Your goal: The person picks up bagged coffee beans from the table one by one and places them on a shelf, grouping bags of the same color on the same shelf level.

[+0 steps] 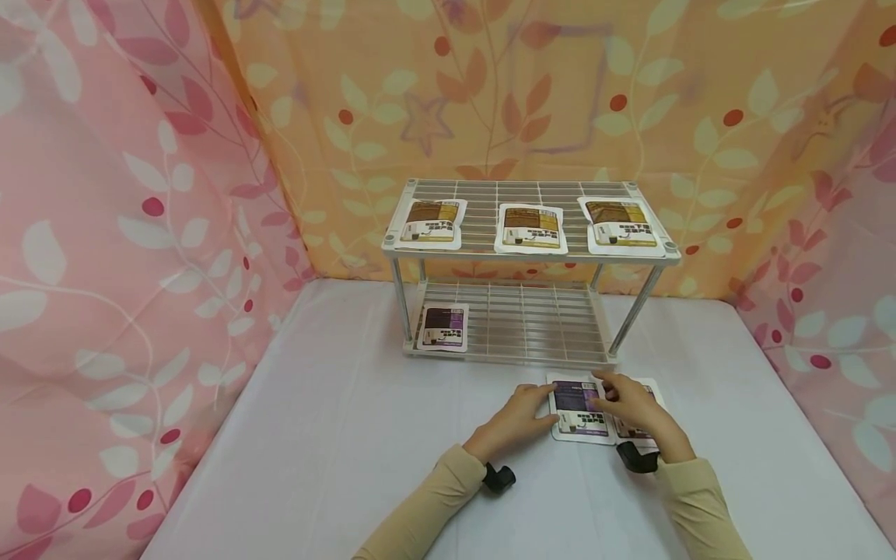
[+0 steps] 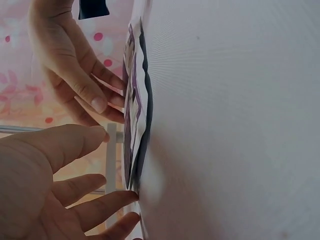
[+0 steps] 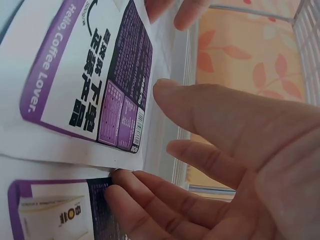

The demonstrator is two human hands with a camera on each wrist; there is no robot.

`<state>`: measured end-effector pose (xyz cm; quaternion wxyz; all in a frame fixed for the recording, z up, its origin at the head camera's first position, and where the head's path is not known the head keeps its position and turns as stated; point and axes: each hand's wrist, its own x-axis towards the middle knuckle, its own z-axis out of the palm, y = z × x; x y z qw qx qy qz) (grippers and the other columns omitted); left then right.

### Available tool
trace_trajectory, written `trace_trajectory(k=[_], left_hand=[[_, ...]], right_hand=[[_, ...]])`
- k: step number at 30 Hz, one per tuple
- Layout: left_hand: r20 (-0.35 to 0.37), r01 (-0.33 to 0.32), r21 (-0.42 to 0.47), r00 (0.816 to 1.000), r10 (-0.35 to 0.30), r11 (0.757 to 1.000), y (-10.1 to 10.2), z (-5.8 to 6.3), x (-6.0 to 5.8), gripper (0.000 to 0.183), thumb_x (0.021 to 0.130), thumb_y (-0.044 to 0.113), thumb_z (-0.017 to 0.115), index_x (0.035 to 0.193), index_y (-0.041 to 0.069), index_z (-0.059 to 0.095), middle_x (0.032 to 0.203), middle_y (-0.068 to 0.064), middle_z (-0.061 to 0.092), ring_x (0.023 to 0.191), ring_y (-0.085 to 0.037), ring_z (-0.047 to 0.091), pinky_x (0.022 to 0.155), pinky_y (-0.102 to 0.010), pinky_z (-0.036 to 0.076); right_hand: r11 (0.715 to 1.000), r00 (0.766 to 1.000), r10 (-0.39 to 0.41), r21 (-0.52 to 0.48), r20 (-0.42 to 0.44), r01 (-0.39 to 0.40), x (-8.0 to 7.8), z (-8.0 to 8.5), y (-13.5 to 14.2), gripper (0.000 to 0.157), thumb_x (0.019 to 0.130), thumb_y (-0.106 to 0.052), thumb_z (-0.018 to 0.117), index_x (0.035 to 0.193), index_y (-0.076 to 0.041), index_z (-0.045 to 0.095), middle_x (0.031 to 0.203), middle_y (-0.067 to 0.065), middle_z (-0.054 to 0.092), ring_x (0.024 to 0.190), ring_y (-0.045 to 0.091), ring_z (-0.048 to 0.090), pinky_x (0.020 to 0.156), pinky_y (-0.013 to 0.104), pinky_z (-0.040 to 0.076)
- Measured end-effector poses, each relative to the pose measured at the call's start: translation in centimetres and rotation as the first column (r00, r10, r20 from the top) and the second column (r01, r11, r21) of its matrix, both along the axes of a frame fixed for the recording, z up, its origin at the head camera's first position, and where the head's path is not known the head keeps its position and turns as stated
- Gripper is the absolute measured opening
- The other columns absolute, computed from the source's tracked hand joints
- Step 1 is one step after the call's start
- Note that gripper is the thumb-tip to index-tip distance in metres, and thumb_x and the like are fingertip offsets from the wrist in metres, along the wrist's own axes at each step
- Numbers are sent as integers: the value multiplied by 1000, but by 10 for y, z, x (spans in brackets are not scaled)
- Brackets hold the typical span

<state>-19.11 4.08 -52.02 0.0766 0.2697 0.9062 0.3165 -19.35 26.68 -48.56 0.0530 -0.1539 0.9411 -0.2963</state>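
Two flat white coffee pouches with purple labels lie side by side on the table. My left hand (image 1: 514, 422) is at the left edge of the left pouch (image 1: 579, 408), thumb and fingers apart, fingertips right at its rim. My right hand (image 1: 640, 408) is over the seam, covering part of the right pouch (image 1: 652, 389). In the right wrist view its fingertips touch near the border between the upper pouch (image 3: 90, 85) and the lower pouch (image 3: 55, 215), thumb spread. Seen edge-on in the left wrist view, the pouch (image 2: 135, 110) lies low on the cloth.
Behind stands a two-tier white wire rack (image 1: 483, 253) with metal posts. Three brown-labelled pouches lie on top, the middle pouch (image 1: 530, 229) among them. A purple-labelled pouch (image 1: 444, 327) lies at the lower tier's left. Patterned curtains (image 1: 448, 101) surround the white table (image 1: 315, 435).
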Motion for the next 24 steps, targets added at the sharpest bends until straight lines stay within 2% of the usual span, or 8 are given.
trace_trajectory(k=[7, 8, 12, 14, 15, 19, 24], left_hand=[[6, 12, 33, 1000, -12, 999, -2, 5, 3, 52, 92, 29, 57, 139, 13, 43, 137, -1, 49, 128, -19, 43, 105, -30, 36], [9, 13, 44, 1000, -14, 999, -2, 6, 4, 51, 92, 29, 56, 139, 13, 42, 138, -1, 48, 128, -18, 43, 106, -30, 35], [15, 1, 82, 1000, -2, 997, -5, 9, 6, 49, 93, 27, 55, 139, 13, 43, 138, -3, 48, 129, -17, 42, 106, -30, 35], [13, -15, 100, 1000, 13, 995, -7, 10, 7, 48, 93, 26, 55, 138, 13, 44, 136, -5, 49, 127, -17, 44, 105, -30, 36], [15, -22, 106, 1000, 21, 994, -8, 10, 7, 48, 93, 26, 56, 138, 13, 45, 136, -6, 49, 126, -17, 45, 105, -30, 37], [20, -48, 147, 999, 46, 988, -11, 9, 5, 47, 92, 25, 56, 136, 11, 47, 137, -11, 48, 118, -17, 51, 99, -29, 42], [16, -77, 184, 997, 76, 980, -16, 7, 0, 46, 91, 22, 58, 134, 10, 49, 138, -15, 45, 110, -19, 55, 93, -28, 47]], right_hand=[[999, 1000, 9, -44, -4, -9, -1, -2, 0, 57, 79, -16, 72, 124, 12, 50, 99, 28, 58, 80, 27, 56, 68, 43, 50], [999, 1000, 9, -51, -14, -10, -1, -3, -1, 57, 79, -15, 73, 124, 12, 50, 90, 24, 59, 75, 23, 56, 65, 39, 50], [999, 999, -15, -48, -36, 13, -1, -2, -4, 57, 79, -18, 73, 126, 8, 51, 87, 22, 55, 74, 23, 52, 62, 36, 46], [999, 999, -25, -46, -43, 23, -1, -2, -6, 58, 80, -20, 72, 128, 5, 49, 91, 23, 52, 76, 26, 53, 60, 36, 45], [998, 998, -28, -49, -51, 26, -1, -2, -7, 59, 80, -20, 72, 128, 5, 49, 102, 30, 51, 83, 33, 56, 63, 40, 47], [995, 997, -22, -101, -78, 14, -3, -5, -13, 57, 81, -16, 71, 129, 6, 48, 120, 38, 44, 93, 45, 57, 65, 45, 52], [987, 997, -39, -159, -60, 29, -4, -8, -21, 57, 82, -14, 70, 130, 6, 47, 123, 39, 39, 97, 48, 55, 71, 47, 54]])
